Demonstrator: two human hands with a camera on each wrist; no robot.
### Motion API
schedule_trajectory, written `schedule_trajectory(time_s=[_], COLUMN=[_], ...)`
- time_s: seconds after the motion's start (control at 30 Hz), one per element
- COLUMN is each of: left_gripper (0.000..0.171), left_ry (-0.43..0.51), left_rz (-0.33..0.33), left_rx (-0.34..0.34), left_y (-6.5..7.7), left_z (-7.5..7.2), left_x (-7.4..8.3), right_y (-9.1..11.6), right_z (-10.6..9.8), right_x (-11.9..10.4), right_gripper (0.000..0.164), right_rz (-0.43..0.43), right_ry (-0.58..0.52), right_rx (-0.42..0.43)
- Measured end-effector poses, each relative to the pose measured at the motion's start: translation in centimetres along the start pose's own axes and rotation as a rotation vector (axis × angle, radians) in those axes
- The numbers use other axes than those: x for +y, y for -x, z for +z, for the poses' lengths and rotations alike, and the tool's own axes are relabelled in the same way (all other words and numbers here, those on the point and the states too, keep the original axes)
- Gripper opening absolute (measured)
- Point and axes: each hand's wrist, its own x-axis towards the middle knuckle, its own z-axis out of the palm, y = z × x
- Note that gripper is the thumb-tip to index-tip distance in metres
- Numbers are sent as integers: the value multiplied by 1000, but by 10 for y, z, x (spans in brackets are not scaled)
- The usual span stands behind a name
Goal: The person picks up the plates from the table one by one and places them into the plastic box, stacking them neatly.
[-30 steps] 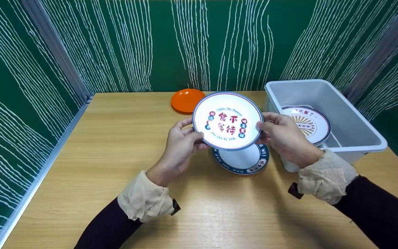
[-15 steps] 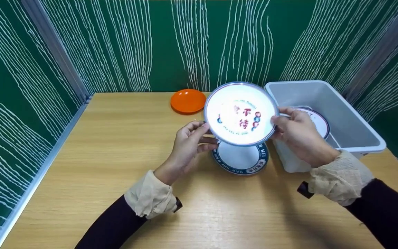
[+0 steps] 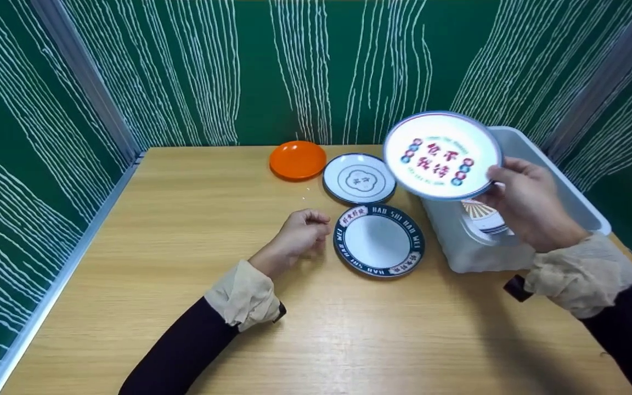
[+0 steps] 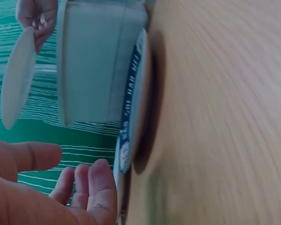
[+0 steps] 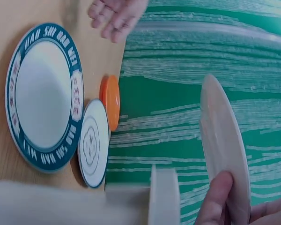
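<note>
My right hand (image 3: 532,203) pinches the right rim of a white plate (image 3: 442,156) with red characters and a blue edge. That plate is held in the air, tilted, over the near left side of a grey-white plastic bin (image 3: 475,255). Loosely curled and holding nothing, my left hand (image 3: 300,236) hovers left of a dark-green-rimmed plate (image 3: 377,241) lying on the table. In the left wrist view the fingers (image 4: 100,187) are apart from the thumb. Inside the bin lies a plate with a sunburst print (image 3: 480,211), partly hidden by the held plate and right hand.
Behind the green-rimmed plate lies a white plate with a dark rim and grey emblem (image 3: 359,178). An orange plate (image 3: 297,160) sits at the table's back edge. The bin stands at the right of the wooden table (image 3: 184,219). Green walls (image 3: 261,71) enclose the back and sides.
My left hand has let go of the red-character plate and dropped slightly. My right hand has carried that plate right and up to the bin, uncovering the grey-emblem plate.
</note>
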Motion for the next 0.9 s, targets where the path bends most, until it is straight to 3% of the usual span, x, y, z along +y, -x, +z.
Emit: schedule_trajectory(time_s=[0.13,0.33,0.57,0.77,0.9], left_gripper=[42,59,47,40,43], left_ry=[-6,11,-49,-29,-33], left_rz=[-50,-91,-143,-148,-145], left_rx=[-20,-70,-111,-121,-90], left_y=[-8,-17,-23,-27,-29], left_z=[1,4,12,22,28], left_x=[-5,-7,-8,-13,-15], right_y=[-4,-8,-14,-21,-26], right_z=[-15,-37,-55,-70,-76], right_x=[-4,-4,-5,-5,0], right_gripper=[27,49,28,26,28], right_rz=[17,5,21,51,95], right_ry=[-83,-172,-254,-265,-199], right_rx=[81,174,277,313,306])
